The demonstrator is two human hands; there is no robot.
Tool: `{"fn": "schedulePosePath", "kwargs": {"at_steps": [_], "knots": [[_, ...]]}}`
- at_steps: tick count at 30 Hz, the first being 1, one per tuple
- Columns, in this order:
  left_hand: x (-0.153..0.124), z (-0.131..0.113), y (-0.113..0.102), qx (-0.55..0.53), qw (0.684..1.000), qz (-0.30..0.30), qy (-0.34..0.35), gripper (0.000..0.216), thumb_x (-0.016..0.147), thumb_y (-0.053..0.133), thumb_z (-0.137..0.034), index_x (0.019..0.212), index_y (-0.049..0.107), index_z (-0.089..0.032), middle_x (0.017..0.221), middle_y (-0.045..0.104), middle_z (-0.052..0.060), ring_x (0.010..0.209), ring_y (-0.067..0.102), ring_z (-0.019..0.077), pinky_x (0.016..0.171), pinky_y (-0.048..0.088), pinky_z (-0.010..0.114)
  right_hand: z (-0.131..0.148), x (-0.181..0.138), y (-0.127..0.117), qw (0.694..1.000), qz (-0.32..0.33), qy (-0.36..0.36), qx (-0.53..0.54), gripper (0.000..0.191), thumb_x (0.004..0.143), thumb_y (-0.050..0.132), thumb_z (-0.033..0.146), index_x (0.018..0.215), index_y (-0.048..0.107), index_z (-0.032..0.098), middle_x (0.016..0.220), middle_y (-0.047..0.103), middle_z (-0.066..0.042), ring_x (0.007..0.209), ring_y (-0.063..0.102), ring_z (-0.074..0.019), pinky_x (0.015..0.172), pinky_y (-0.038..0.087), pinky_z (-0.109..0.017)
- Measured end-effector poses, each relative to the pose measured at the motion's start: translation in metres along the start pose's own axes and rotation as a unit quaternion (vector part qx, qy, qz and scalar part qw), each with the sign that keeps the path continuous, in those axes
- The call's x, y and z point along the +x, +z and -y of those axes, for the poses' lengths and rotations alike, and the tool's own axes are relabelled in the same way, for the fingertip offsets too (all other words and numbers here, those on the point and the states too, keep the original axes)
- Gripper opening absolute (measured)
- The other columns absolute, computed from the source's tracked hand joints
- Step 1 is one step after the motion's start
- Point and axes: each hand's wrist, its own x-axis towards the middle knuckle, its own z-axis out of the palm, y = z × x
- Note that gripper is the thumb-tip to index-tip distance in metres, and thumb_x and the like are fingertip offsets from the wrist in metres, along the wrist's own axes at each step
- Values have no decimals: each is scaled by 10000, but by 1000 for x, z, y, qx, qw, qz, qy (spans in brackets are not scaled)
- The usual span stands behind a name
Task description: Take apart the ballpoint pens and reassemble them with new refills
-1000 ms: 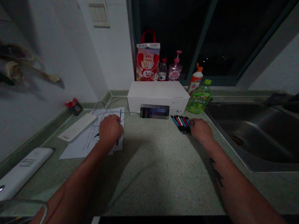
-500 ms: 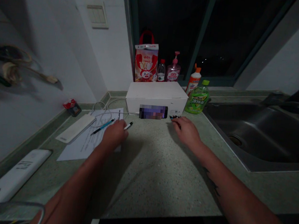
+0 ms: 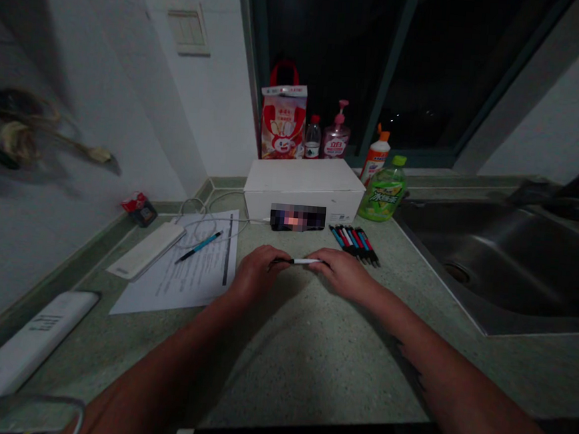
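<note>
A white pen [image 3: 305, 262] with black ends is held level over the middle of the counter. My left hand [image 3: 260, 268] pinches its left end, and my right hand [image 3: 343, 271] grips the right end. Just beyond my right hand, several pens [image 3: 353, 243] in blue, red, white and black lie side by side in a row. To the left, a blue and black pen [image 3: 199, 247] rests on a printed sheet of paper [image 3: 163, 287].
A phone [image 3: 297, 218] leans against a white box [image 3: 305, 178] at the back. The green bottle [image 3: 385, 191] stands beside the box, left of the steel sink [image 3: 516, 261]. A white power bank [image 3: 147, 249] overlaps the paper; a cable runs to the phone.
My left hand has moved right with the white pen. My right hand has come away from the row of pens, towards me and left, and now grips the white pen's other end.
</note>
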Motion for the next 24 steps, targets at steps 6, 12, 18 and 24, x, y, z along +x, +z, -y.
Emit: {"fn": "schedulePosePath", "kwargs": {"at_steps": [6,12,18,24], "knots": [[-2,-3,0,-61,991,29,-116,328,973,431,-380,941,695,-190,741,693,19,732,641,193,744,468,325,6,-1,-2,999,-31,-6,-7,143,950,635,164,1055,723,205,1021,709,-53,941,650,-212,815,470,-307],[-4,5,10,3,999,29,-38,200,848,649,-265,1027,721,-215,989,720,60,912,644,226,831,479,345,8,-2,1,1000,-15,-2,-9,146,964,647,160,1084,714,209,1048,707,-43,976,646,-213,839,465,-299],[-7,2,8,38,999,35,1,211,925,584,-308,1053,738,-239,966,724,62,895,628,236,811,459,354,11,1,3,1000,12,5,24,212,1049,519,222,1014,726,195,962,689,-54,901,640,-204,798,457,-297],[-7,0,8,65,996,66,-11,234,937,583,-318,1099,732,-240,950,710,63,884,637,232,789,460,336,12,0,4,996,-50,-9,74,78,943,674,172,1020,681,173,1004,652,-56,929,614,-189,797,443,-268]]}}
